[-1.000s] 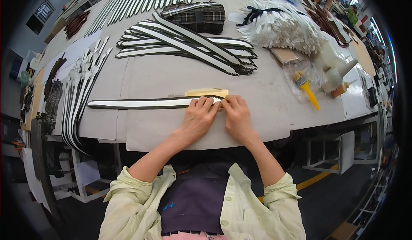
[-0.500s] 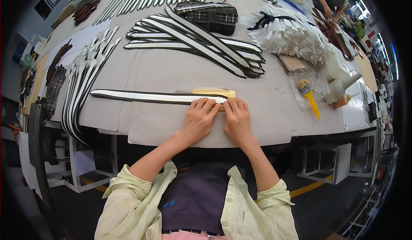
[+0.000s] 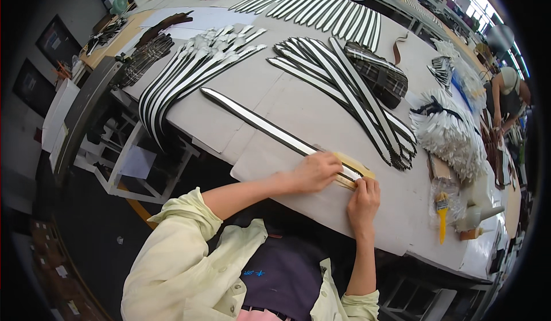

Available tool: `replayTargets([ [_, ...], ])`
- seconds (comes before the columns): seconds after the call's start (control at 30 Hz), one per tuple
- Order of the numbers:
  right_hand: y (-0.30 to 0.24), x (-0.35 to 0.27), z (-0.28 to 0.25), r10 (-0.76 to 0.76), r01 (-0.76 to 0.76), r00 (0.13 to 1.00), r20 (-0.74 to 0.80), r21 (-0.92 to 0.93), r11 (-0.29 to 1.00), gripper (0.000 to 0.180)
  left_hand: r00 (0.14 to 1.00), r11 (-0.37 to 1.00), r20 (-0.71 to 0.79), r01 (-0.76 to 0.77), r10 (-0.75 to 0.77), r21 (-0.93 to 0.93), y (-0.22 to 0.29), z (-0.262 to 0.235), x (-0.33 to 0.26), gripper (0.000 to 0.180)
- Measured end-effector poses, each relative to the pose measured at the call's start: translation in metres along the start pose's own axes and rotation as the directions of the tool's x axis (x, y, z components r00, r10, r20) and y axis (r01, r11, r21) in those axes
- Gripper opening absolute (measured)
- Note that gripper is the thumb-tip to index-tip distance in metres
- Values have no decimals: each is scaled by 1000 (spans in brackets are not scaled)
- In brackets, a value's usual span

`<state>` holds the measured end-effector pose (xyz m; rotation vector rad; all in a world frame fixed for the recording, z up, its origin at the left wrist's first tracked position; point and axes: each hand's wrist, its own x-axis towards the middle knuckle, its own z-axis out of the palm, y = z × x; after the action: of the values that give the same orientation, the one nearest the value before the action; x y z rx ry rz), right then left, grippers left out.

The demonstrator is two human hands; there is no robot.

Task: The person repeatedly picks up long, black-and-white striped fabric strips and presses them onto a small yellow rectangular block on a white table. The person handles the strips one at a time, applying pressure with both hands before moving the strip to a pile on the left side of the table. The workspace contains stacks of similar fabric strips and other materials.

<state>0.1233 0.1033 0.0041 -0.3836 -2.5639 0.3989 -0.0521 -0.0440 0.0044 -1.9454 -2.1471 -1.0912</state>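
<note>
White strip with black edges [image 3: 258,121] lies slanting across the near part of a big grey table [image 3: 298,111], its plain end far and to the left, its other end near and to the right. Along the far side is a long row of strips [image 3: 310,14] like it. Left of the strip, a bunch of strips [image 3: 189,68] droops over the table's edge. Beyond it, toward the right, is a crossed pile of strips [image 3: 346,89]. Far to the right sits a fat white bundle [image 3: 450,131] tied with dark cloth. A checked cloth bundle [image 3: 381,77] sits beside the crossed pile.

A flat yellow board [image 3: 354,163] is under the strip's near right end. The left hand [image 3: 317,171] bends its fingers over the strip at the board's left part; I cannot tell if they pinch or just press. The right hand [image 3: 364,202] has its thumb and fingers close together, and they look pinched on the strip's end. A brush with a yellow handle [image 3: 442,212] lies to the right.

To do this well, I think the left fingers should hold the strip flat, so it does not slide. The right fingertips should work in little bits, with both black edges even and no wrinkles.
</note>
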Motion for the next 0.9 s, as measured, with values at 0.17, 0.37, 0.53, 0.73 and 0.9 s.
replayTargets([
  [0.17,-2,10,2,44,-44,998,-36,0,999,23,902,957,326,243,-283,157,-43,-51,23,42],
  [0.37,-18,32,-4,-180,168,969,-170,-82,982,23,938,991,342,86,-47,-99,-36,-41,19,39],
  [0.53,12,18,-26,-90,86,990,-110,-39,996,14,826,968,507,184,-245,168,-54,-92,-2,40],
  [0.73,45,46,-33,252,-210,959,-126,276,938,14,972,765,72,131,-225,631,-140,-183,48,55],
  [0.9,88,122,-2,435,-309,886,-160,496,811,20,899,614,-425,278,105,739,-143,-210,110,61],
])
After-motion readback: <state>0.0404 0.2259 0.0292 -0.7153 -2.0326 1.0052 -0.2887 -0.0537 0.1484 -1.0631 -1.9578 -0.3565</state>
